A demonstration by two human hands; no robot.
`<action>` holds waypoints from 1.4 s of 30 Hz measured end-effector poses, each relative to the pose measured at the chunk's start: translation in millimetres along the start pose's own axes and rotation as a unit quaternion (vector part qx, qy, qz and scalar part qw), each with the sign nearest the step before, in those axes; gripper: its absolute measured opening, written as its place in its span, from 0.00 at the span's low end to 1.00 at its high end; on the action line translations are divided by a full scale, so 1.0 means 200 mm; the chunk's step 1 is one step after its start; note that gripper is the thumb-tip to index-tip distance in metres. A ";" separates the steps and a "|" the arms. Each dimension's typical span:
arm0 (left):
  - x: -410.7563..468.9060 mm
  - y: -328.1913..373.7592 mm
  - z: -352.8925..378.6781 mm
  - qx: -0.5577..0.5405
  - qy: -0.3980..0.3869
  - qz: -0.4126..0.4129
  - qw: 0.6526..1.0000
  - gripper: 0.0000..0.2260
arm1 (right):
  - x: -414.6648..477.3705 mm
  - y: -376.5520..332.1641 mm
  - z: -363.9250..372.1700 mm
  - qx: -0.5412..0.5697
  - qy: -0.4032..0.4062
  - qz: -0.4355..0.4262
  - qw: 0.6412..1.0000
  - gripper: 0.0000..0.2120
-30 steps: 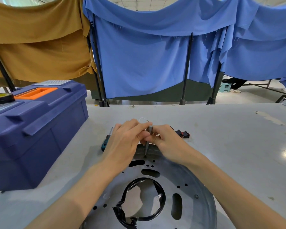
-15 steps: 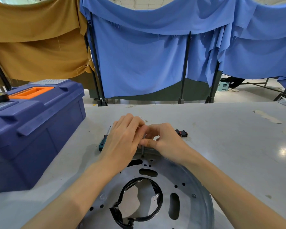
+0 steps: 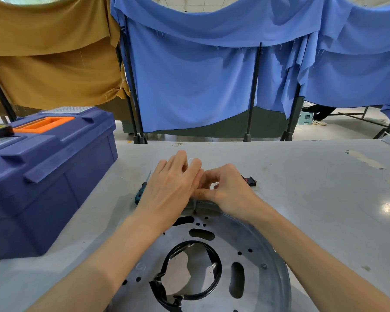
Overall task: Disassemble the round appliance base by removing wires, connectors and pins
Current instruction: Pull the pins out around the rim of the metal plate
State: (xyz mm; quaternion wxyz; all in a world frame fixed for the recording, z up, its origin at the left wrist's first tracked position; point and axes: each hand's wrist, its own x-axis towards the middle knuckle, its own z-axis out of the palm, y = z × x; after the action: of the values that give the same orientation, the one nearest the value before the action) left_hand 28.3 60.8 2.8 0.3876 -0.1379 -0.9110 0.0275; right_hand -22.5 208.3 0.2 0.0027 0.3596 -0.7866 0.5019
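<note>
I see my left hand (image 3: 169, 188) and right hand (image 3: 229, 191) together at the far rim of the round grey metal base (image 3: 257, 244). The right hand pinches a thin grey pin (image 3: 194, 207); I cannot tell the left's grip.

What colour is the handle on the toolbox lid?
Orange handle, on a dark blue toolbox; clearest in the head view.

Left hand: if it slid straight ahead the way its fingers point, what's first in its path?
Likely nothing: past the left hand there is only bare table up to its far edge, though depth is hard to judge here.
</note>
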 end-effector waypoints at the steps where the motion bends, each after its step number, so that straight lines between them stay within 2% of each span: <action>1: 0.00 -0.01 0.01 0.001 0.003 0.002 1.000 0.02 | 0.00 0.00 0.00 -0.002 -0.002 -0.001 1.000 0.07; 3: -0.01 0.00 0.01 0.002 0.003 0.003 1.000 0.06 | 0.00 0.00 -0.01 -0.007 -0.002 0.001 1.000 0.05; 6: 0.00 0.00 -0.01 0.016 0.011 0.031 0.999 0.05 | 0.00 0.00 -0.01 -0.003 0.001 0.008 1.000 0.03; 9: 0.01 0.02 -0.02 0.001 0.018 0.037 0.999 0.10 | 0.00 0.00 -0.01 0.012 -0.006 0.017 1.000 0.02; 11: 0.02 0.03 -0.04 -0.035 0.024 0.034 0.999 0.13 | 0.00 0.00 -0.01 0.024 -0.009 0.015 1.000 0.02; 15: 0.03 0.05 -0.06 -0.068 0.011 0.009 0.998 0.12 | 0.00 0.01 0.00 0.030 -0.014 0.014 0.999 0.06; 20: 0.03 0.04 -0.05 -0.066 0.006 0.000 0.998 0.15 | 0.01 0.01 0.00 0.038 -0.029 0.025 0.999 0.09; 22: 0.03 0.03 -0.05 -0.053 0.011 -0.011 0.998 0.16 | 0.01 0.01 0.00 0.036 -0.033 0.029 0.998 0.07; 26: -0.01 0.03 -0.05 -0.025 -0.013 0.005 1.000 0.12 | 0.00 0.01 0.00 0.038 -0.019 0.033 0.999 0.06; 29: -0.04 0.00 -0.03 -0.041 -0.052 -0.007 0.998 0.04 | -0.01 0.01 -0.01 0.049 -0.022 0.052 0.997 0.05; 32: -0.03 -0.01 -0.02 -0.055 -0.066 -0.028 0.996 0.05 | -0.01 0.00 -0.01 0.057 -0.029 0.051 0.997 0.05; 34: -0.02 0.00 -0.02 -0.097 -0.060 -0.029 0.993 0.04 | -0.02 0.00 -0.01 0.058 -0.022 0.047 0.997 0.05; 37: -0.02 0.02 -0.02 -0.154 -0.040 -0.055 0.986 0.07 | -0.02 0.00 -0.01 0.045 -0.016 0.039 0.998 0.05; 42: 0.00 0.03 -0.03 -0.158 -0.001 -0.071 0.985 0.10 | -0.02 -0.01 0.00 0.014 -0.016 0.015 1.000 0.10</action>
State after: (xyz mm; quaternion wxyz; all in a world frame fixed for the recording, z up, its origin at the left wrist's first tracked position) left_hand 34.9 66.4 6.1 0.3606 -0.1329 -0.9119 -0.1442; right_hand -18.4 209.2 -0.3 -0.0226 0.3553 -0.7849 0.5070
